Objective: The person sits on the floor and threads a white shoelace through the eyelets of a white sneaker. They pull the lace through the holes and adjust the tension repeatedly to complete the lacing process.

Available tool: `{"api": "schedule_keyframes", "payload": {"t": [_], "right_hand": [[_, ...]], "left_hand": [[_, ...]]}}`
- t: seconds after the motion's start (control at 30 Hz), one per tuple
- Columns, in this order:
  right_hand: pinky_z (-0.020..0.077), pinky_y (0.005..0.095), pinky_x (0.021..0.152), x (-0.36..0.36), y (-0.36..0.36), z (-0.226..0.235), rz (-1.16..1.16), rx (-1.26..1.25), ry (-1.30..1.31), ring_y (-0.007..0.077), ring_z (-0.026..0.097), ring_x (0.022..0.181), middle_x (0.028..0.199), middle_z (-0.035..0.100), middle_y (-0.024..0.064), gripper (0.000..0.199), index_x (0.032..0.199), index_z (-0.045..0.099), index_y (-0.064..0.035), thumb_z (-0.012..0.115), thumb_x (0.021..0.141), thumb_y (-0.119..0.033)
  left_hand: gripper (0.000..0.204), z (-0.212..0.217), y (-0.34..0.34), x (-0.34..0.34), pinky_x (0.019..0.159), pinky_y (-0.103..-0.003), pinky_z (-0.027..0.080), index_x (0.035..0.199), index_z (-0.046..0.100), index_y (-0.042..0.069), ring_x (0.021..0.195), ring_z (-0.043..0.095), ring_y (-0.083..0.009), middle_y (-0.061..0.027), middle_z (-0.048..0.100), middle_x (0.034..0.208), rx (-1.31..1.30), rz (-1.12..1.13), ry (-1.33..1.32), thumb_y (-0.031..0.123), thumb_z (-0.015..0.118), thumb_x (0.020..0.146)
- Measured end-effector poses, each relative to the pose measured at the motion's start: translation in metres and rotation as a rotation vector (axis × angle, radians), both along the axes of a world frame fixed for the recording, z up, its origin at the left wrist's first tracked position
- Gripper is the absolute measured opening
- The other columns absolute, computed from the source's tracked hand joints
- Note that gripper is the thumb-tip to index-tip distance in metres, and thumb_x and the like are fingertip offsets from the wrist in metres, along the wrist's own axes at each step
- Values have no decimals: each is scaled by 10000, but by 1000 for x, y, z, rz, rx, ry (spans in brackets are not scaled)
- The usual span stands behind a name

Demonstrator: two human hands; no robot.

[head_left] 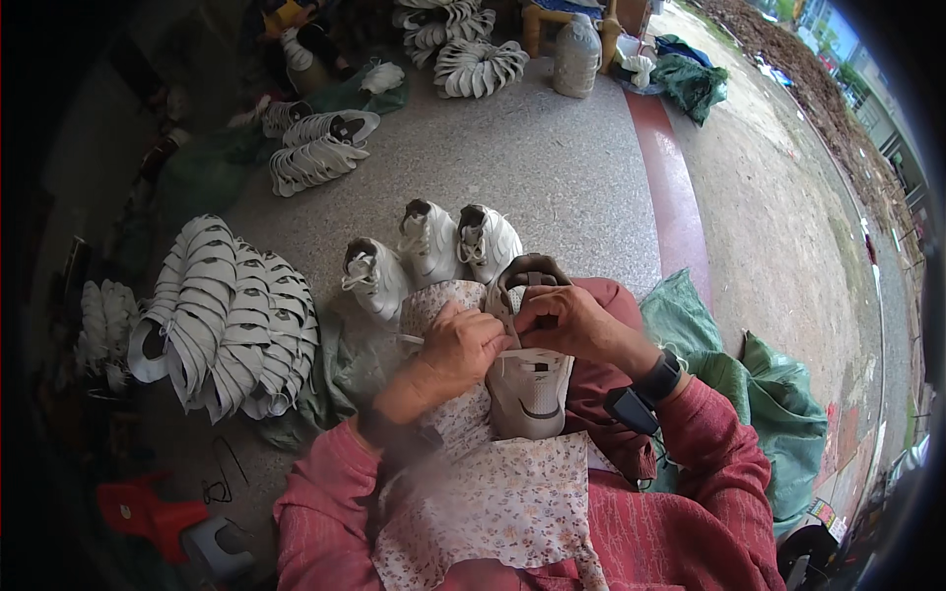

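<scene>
A pale sneaker (pixel 529 399) rests on my lap, its toe toward me and its dark-lined collar facing away. My left hand (pixel 458 345) is closed at the left side of its lacing. A white shoelace (pixel 410 339) sticks out past that hand, and another stretch of lace crosses the shoe under my fingers. Over the tongue, my right hand (pixel 572 320) is curled with its fingertips pinched at the lacing; the exact grip is partly hidden. Just beyond my lap stand three laced white shoes, among them a left one (pixel 374 281) and a right one (pixel 488 243).
Stacked rows of white shoe uppers (pixel 232 320) lie at my left, with more bundles (pixel 317 153) farther off. Green sacking (pixel 734 369) spreads at my right. A red plastic stool (pixel 148 517) is at lower left, and a large plastic jug (pixel 577 57) stands far ahead.
</scene>
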State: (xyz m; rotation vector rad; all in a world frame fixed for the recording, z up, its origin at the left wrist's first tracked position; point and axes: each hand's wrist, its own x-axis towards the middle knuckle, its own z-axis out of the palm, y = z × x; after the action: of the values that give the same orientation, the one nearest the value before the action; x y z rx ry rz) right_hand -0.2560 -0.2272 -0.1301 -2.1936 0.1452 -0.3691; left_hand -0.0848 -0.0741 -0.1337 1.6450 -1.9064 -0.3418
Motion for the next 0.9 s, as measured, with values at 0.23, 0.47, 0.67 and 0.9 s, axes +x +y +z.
{"api": "schedule_keyframes", "payload": {"t": [0.23, 0.47, 0.67, 0.9], "right_hand": [[493, 304, 706, 1, -2, 8, 23, 22, 143, 157, 620, 779, 847, 594, 39, 134, 893, 706, -38, 778, 781, -48], [487, 313, 701, 5, -7, 1, 84, 22, 175, 173, 614, 789, 855, 594, 44, 103, 876, 700, -37, 754, 791, -56], [488, 359, 794, 5, 1, 3, 19, -364, 133, 234, 642, 897, 936, 631, 67, 122, 921, 710, -87, 700, 802, -113], [384, 371, 899, -31, -40, 74, -400, -900, 251, 225, 559, 924, 939, 549, 94, 96, 962, 647, -63, 594, 898, -110]], "left_hand": [[146, 16, -12, 31, 890, -401, 407, 838, 642, 71, 894, 586, -271, -66, 595, 873, 71, -209, -31, 201, 659, 902], [260, 9, -12, 18, 947, -433, 436, 979, 621, 60, 999, 599, -316, -95, 605, 993, -162, -116, -97, 169, 769, 795], [624, 24, -28, 29, 1053, -430, 425, 1203, 525, 101, 1157, 562, -306, -89, 562, 1162, -57, -235, 36, 173, 863, 684], [420, 28, -34, 28, 974, -399, 450, 1071, 627, 98, 1108, 536, -283, -67, 567, 1042, 11, -356, 35, 154, 847, 718]]}}
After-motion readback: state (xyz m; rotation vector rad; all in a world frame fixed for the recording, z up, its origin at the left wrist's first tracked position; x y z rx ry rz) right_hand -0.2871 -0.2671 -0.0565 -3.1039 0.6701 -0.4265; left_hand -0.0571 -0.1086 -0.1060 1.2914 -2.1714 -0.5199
